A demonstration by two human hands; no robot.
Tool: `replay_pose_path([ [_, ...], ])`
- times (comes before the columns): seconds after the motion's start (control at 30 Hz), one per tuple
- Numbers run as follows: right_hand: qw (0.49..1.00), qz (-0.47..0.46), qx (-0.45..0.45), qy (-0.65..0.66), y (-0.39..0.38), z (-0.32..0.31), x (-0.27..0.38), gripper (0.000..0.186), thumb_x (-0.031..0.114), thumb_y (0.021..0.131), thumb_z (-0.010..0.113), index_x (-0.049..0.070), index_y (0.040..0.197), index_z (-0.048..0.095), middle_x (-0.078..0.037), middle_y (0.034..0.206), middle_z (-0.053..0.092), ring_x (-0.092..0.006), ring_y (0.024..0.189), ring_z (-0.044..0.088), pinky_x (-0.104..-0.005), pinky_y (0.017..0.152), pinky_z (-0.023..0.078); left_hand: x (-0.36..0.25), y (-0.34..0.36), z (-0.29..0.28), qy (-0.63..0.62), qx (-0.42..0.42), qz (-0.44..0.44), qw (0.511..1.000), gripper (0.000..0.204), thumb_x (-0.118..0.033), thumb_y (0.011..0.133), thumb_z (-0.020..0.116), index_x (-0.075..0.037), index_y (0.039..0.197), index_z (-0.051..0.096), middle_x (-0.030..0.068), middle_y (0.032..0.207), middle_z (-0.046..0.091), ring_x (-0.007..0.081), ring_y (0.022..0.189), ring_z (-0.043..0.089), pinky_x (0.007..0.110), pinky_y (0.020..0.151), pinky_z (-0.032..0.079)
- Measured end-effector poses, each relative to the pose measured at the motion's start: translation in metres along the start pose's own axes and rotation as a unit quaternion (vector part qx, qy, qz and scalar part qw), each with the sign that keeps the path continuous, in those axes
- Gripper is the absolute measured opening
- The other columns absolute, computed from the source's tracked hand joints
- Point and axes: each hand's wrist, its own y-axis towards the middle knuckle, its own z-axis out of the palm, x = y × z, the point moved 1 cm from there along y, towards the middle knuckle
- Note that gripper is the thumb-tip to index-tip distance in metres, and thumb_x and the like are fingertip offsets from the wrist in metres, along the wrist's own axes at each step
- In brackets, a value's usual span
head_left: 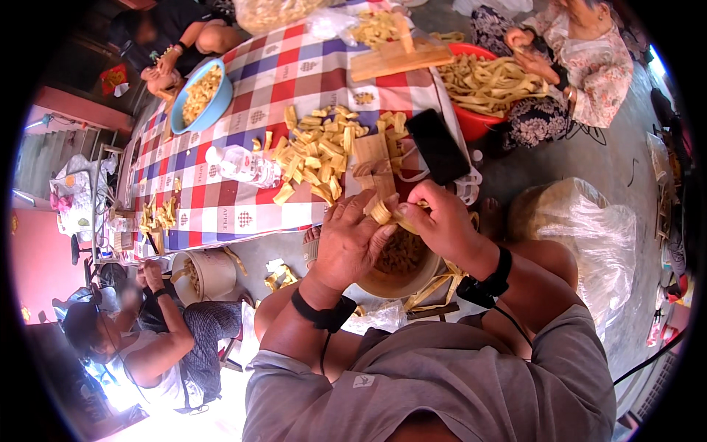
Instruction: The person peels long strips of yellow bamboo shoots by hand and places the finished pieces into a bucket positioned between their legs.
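Phone [437, 146], wooden block [372, 153] and bottle [247, 166] rest beyond the folded yellow strip [381, 213].

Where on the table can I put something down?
There's bare checked cloth between the blue bowl and the wooden board. Another patch lies between the clear bottle and the cloth's near edge. It's crowded by the left hand and right hand: yellow pieces, a wooden block and a black phone sit close together.
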Motion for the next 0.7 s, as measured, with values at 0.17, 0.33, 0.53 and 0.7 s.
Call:
replay_pose_path([
  [0.17, 0.99, -0.127, -0.038, -0.054, 0.0, 0.0, 0.008, 0.016, 0.01, 0.083, 0.07, 0.004, 0.084, 0.055, -0.013, 0.077, 0.059, -0.0338, 0.071, 0.06, -0.0397, 0.062, 0.046, 0.001, -0.007, 0.016, -0.348, -0.037, -0.17, 0.921, 0.028, -0.012, 0.095, 0.063, -0.007, 0.122, 0.066, 0.0112, 0.115, 0.065, 0.0205, 0.105, 0.063, 0.032, 0.094, 0.047],
  [0.33, 0.997, -0.06, -0.013, 0.038, -0.002, 0.01, 0.003, 0.012, 0.003, 0.085, 0.068, 0.003, 0.089, 0.057, -0.006, 0.077, 0.056, -0.0126, 0.07, 0.055, -0.0285, 0.062, 0.044, -0.001, -0.012, 0.026, -0.553, -0.051, -0.267, 0.788, 0.023, -0.004, 0.098, 0.058, 0.0, 0.12, 0.064, 0.0032, 0.108, 0.068, 0.0093, 0.103, 0.059, 0.025, 0.092, 0.046],
  [0.53, 0.976, 0.053, 0.035, 0.206, -0.004, 0.016, -0.002, 0.016, 0.002, 0.088, 0.064, 0.001, 0.102, 0.055, -0.002, 0.09, 0.06, -0.0044, 0.08, 0.054, -0.0221, 0.069, 0.047, 0.001, -0.012, 0.033, -0.539, -0.025, -0.263, 0.8, 0.02, -0.006, 0.098, 0.058, -0.001, 0.117, 0.063, -0.0002, 0.104, 0.066, 0.0055, 0.096, 0.057, 0.023, 0.087, 0.047],
  [0.7, 0.971, 0.082, 0.059, 0.218, -0.006, 0.009, 0.001, 0.017, 0.0, 0.091, 0.058, 0.0, 0.108, 0.057, -0.003, 0.095, 0.062, -0.0067, 0.088, 0.058, -0.023, 0.075, 0.048, 0.003, -0.012, 0.038, -0.523, -0.005, -0.251, 0.815, 0.016, -0.008, 0.099, 0.058, -0.001, 0.113, 0.062, -0.0007, 0.099, 0.065, 0.0057, 0.092, 0.057, 0.022, 0.084, 0.048],
])
